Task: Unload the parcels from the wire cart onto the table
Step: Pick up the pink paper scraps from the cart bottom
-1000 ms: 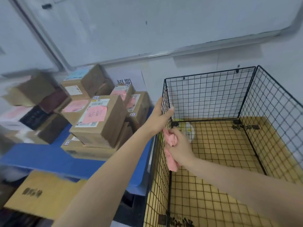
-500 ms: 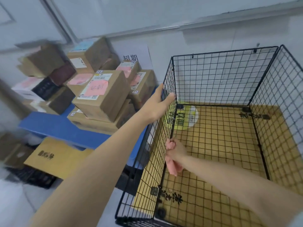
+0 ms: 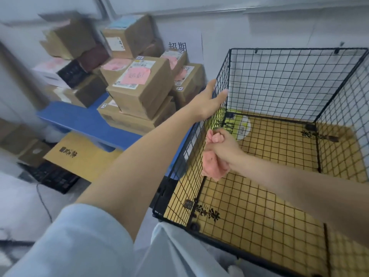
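I read this as a parcel storeroom or mail room. Brown cardboard parcels [image 3: 139,90] with printed shipping labels and pink slips are stacked several high on a blue table [image 3: 79,118] against the wall. A paper sign [image 3: 177,47] with printed characters hangs behind them. A black wire cart [image 3: 279,76] lined with cardboard stands alongside. Under the table are a flat carton [image 3: 79,156] and a black crate [image 3: 56,178].

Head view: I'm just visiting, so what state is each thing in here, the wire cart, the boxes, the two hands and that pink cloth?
Wire cart: open-topped, no parcels seen inside, cardboard lining its floor.
Parcels: stacked on the blue table beside the cart.
Left hand: fingers straight, resting on the cart's left wall.
Right hand: inside the cart, gripping the pink cloth.
Pink cloth: bunched in the fist.
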Demonstrator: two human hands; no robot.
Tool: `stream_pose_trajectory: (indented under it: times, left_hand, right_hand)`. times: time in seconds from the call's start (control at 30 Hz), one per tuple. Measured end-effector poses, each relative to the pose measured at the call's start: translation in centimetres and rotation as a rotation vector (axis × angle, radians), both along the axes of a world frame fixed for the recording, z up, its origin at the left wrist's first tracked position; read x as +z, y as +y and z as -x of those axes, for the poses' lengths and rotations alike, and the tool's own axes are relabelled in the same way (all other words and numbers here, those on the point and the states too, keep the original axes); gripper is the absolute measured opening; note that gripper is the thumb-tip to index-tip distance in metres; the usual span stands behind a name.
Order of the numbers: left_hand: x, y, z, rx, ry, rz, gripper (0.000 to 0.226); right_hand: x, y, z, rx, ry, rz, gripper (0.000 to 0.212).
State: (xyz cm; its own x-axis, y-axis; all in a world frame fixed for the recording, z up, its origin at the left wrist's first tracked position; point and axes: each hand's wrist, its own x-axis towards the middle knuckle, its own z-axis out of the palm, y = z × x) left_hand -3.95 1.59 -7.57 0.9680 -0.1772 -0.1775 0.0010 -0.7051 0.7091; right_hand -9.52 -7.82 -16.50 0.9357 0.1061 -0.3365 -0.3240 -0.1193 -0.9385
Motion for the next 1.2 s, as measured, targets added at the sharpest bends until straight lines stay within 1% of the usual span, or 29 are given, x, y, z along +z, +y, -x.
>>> stream_pose_trajectory:
  times: [0.1,0.2,0.37,0.53,0.67,0.8,0.93,1.07,1.13,1.2]
  left_hand:
    - [-0.5,0.3,-0.4,-0.018,-0.013,0.025,0.068]
    - [-0.7,0.7,-1.0,-0.039,-0.010,0.048,0.069]
    - [-1.8,0.7,-1.8,-0.080,-0.018,0.031,0.071]
    - [-1.9,1.1,-2.2,-0.135,-0.027,-0.001,0.075]
    - [-2.1,1.3,-2.3,-0.147,-0.031,-0.002,0.074]
    - [-1.9,1.2,-2.2,-0.140,-0.030,0.026,0.073]
    - [-2.0,1.5,-1.9,-0.146,-0.051,0.005,0.073]
    - [-1.7,1.3,-1.9,-0.150,-0.063,-0.017,0.072]
    - [-1.6,1.3,-1.7,-0.141,-0.075,-0.026,0.072]
    - [-1.6,1.4,-1.6,-0.132,-0.079,-0.007,0.071]
  right_hand:
    - [0.1,0.3,0.0,0.008,-0.010,0.038,0.041]
    - [0.2,0.8,-0.4,-0.002,-0.012,0.089,0.041]
    - [-0.3,1.3,-1.1,-0.002,-0.017,0.197,0.040]
    - [0.0,1.3,-1.9,0.093,-0.056,0.323,0.035]
    - [0.0,1.7,-1.9,0.078,-0.053,0.345,0.037]
    - [-0.1,2.2,-1.7,0.053,-0.051,0.385,0.035]
    - [0.3,2.9,-1.1,0.043,-0.060,0.490,0.033]
    - [1.0,3.5,-0.2,-0.013,-0.049,0.479,0.044]
    - [1.4,3.5,0.3,-0.071,0.001,0.413,0.053]
    - [2.3,3.1,0.7,-0.145,0.042,0.315,0.055]
